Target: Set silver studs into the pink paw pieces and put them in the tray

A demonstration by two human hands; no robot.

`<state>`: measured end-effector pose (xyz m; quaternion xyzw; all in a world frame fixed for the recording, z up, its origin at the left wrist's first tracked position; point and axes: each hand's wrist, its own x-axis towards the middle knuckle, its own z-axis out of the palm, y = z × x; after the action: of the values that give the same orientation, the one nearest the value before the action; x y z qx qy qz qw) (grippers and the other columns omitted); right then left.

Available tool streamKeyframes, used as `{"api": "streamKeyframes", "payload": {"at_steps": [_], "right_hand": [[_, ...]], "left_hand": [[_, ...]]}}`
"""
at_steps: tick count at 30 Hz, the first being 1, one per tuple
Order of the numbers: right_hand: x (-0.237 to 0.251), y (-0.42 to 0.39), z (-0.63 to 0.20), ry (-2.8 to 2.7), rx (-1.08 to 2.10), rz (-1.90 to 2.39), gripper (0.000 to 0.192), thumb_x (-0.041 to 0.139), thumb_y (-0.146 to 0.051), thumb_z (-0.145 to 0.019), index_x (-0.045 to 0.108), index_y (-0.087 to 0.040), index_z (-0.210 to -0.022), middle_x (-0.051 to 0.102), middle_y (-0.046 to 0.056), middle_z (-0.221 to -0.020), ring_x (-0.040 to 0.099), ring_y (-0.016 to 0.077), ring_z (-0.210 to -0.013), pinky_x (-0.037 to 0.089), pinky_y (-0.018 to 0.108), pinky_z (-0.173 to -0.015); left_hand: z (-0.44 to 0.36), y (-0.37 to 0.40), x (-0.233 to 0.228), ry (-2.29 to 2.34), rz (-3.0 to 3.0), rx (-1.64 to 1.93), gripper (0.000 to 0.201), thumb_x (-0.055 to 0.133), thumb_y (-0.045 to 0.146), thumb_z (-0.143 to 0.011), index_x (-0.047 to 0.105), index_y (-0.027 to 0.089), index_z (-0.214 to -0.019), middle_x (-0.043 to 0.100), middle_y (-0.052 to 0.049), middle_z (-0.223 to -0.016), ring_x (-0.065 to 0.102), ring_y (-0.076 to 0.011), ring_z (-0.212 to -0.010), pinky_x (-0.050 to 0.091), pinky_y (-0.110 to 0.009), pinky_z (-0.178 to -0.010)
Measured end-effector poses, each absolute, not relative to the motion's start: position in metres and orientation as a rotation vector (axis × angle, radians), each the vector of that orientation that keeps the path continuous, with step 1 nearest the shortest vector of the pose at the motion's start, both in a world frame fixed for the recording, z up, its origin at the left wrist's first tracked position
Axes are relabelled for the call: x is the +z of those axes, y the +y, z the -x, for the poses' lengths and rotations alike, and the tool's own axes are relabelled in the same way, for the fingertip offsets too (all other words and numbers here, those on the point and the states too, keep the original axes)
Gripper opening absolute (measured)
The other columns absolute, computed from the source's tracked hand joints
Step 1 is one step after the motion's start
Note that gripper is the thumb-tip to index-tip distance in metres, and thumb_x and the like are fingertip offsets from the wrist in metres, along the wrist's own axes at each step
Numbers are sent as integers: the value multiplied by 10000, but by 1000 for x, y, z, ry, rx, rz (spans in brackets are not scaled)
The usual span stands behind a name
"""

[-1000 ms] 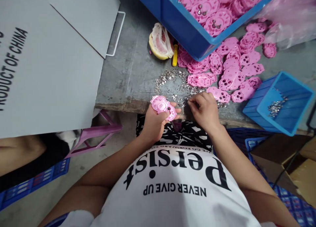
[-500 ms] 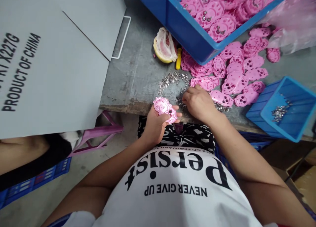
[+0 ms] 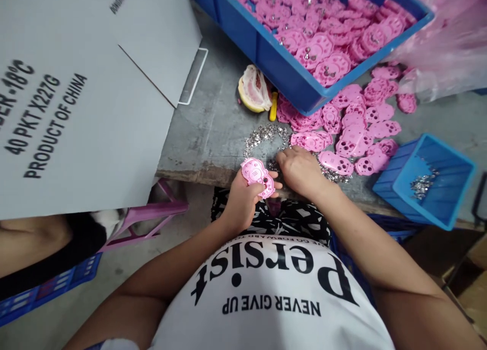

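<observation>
My left hand [image 3: 243, 200] grips a pink plastic casing [image 3: 254, 171] with holes in it, held just off the table's front edge with its face up. The thumb lies across its lower end and the other fingers are underneath. My right hand [image 3: 299, 170] is down at a ring of small shiny metal parts [image 3: 262, 133], its fingers bent together at the pile. Whatever lies between those fingertips is hidden. Beyond that hand are loose pink casings [image 3: 311, 140], some in stacks.
A large blue crate [image 3: 266, 50] full of pink pieces stands at the back. A small blue bin [image 3: 433, 187] with metal parts is on the right. Half a pomelo-like fruit [image 3: 254, 90] and a yellow handle [image 3: 273, 106] lie behind the parts. A grey carton [image 3: 95, 137] fills the left.
The camera view has shifted, showing more of the crate and carton. My left hand still holds the casing; my right hand stays at the metal parts, with little movement.
</observation>
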<state>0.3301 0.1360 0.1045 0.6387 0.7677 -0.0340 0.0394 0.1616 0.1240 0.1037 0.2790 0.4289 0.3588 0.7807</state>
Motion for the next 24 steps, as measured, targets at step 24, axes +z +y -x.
{"api": "streamKeyframes", "payload": {"at_steps": [24], "right_hand": [[100, 72, -324, 1954, -2287, -2957, 330, 936, -477, -628, 763, -199, -664, 599, 74, -984, 584, 193, -859, 509, 287, -590]], "left_hand": [[-175, 110, 98, 813, -626, 761, 366, 691, 439, -887, 610, 207, -1158, 694, -48, -953, 731, -233, -826, 645, -358, -634]]}}
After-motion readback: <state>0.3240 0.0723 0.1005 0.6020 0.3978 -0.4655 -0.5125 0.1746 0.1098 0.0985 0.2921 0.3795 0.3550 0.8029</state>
